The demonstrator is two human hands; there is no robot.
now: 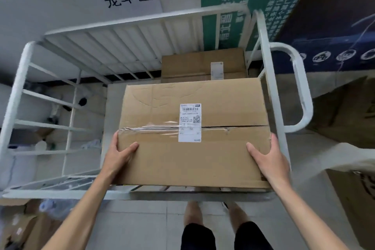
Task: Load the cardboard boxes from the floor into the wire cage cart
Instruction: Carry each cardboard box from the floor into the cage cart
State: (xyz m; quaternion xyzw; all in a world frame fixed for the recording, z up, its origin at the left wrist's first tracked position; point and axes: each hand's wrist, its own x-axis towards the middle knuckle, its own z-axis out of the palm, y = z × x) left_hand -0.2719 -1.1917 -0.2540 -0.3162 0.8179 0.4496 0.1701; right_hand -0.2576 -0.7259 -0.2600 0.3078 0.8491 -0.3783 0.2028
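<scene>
At centre frame, over the near rail of the wire cage cart (265, 63): large cardboard box (192, 154), taped seam and shipping label (190, 123) facing up. Left hand (119, 153) wrapped round the near-left corner, right hand (269, 157) round the near-right, fingers spread flat on top, thumbs apparently down the sides, presumably to keep a wide load level. Held toward the right side of the cage, likely to line up behind the second box (203, 67) already inside, upper centre. More cardboard on the floor, lower left and right edge, not yet loaded.
</scene>
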